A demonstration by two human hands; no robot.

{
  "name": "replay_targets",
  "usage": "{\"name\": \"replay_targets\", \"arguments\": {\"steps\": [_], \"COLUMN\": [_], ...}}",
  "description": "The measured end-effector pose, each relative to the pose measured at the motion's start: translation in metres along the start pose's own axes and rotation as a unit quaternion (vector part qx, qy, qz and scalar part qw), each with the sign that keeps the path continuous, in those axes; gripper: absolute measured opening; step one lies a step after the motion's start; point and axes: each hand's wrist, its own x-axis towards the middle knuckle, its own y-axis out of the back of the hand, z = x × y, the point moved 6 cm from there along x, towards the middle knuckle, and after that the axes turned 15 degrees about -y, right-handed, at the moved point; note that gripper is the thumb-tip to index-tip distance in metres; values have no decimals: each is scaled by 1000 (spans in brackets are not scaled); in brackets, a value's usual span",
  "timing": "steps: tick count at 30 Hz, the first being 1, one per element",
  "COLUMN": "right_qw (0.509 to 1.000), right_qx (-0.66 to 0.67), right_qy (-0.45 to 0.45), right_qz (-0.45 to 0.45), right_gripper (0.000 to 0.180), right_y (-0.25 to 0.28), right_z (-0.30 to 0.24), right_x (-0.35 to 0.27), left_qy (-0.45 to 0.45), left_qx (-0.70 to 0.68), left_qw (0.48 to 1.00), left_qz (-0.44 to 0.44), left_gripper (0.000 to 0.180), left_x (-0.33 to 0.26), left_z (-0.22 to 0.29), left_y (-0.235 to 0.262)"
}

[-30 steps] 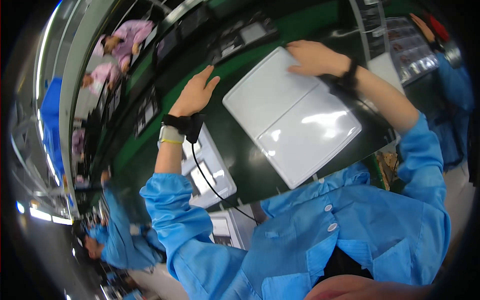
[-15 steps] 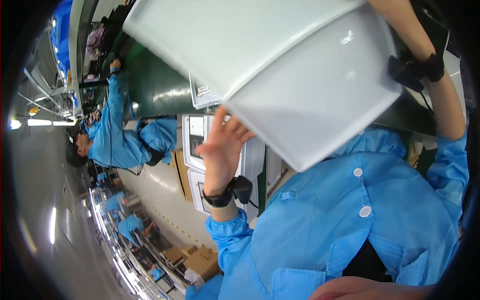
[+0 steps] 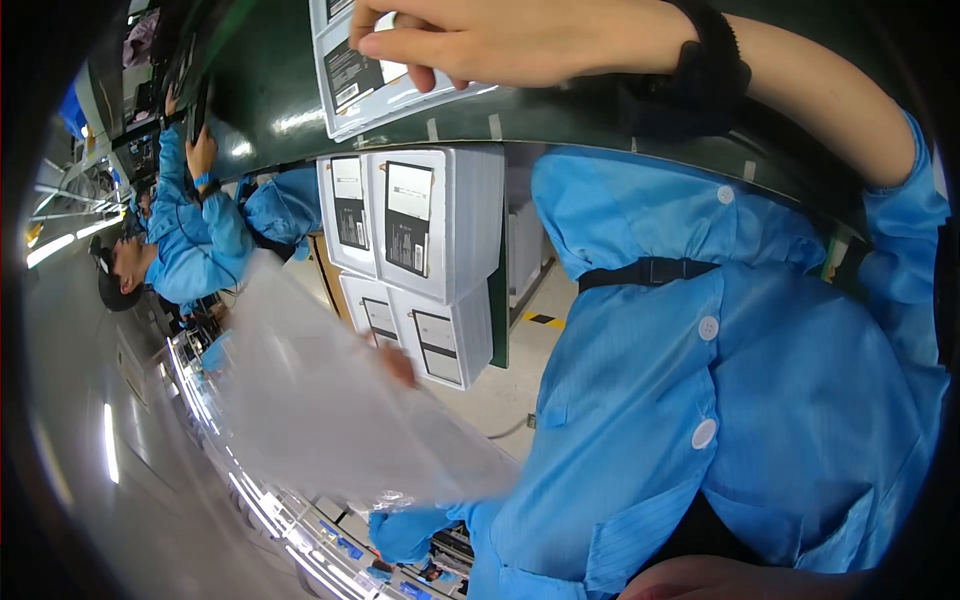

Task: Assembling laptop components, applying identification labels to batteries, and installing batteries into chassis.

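Observation:
A translucent white plastic tray (image 3: 320, 410), smeared by motion, slants across the lower left. My left hand (image 3: 396, 366) grips it by its edge; only some fingers show, and the tray hides the rest. At the top, my right hand (image 3: 470, 45) is palm down with its fingers loosely bent and apart, and nothing shows between them. Below its fingertips lies a shallow clear-white tray (image 3: 345, 122) on the green table (image 3: 270, 130). That tray holds flat rectangular pieces (image 3: 350, 78) with black and white faces. Whether my right fingers touch one is unclear.
Stacked white trays (image 3: 470, 225) with similar black-and-white pieces stand beyond the table's near edge, left of my body. A co-worker in a blue smock (image 3: 215, 235) works at the left along the table. A cable (image 3: 515, 428) lies on the floor.
The tray has swung from the top middle down to the lower left, in my left hand, which had spread fingers before. My right hand has come down over the tray on the table.

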Motion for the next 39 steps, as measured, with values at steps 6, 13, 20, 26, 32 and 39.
{"name": "replay_targets", "arguments": {"steps": [6,13,20,26,32,39], "right_qw": [994,980,971,976,963,966], "right_qx": [68,139,122,133,102,98], "right_qy": [-90,-136,-196,-166,-245,-233], "right_qz": [12,33,59,46,52,47], "right_gripper": [32,34,38,39,37,39], "right_y": [9,20,22,23,20,20], "right_z": [52,77,83,68,65,64], "right_x": [-8,-18,-31,-19,-16,-16], "left_qy": [129,282,332,305,318,314], "left_qx": [138,290,190,172,203,242], "left_qw": [977,898,838,886,885,887], "left_qz": [99,173,388,306,272,239], "left_gripper": [57,70,79,72,71,70], "left_x": [-66,-113,-127,-116,-129,-131], "left_z": [-158,-332,-408,-381,-382,-376], "left_y": [61,57,49,50,45,36]}}
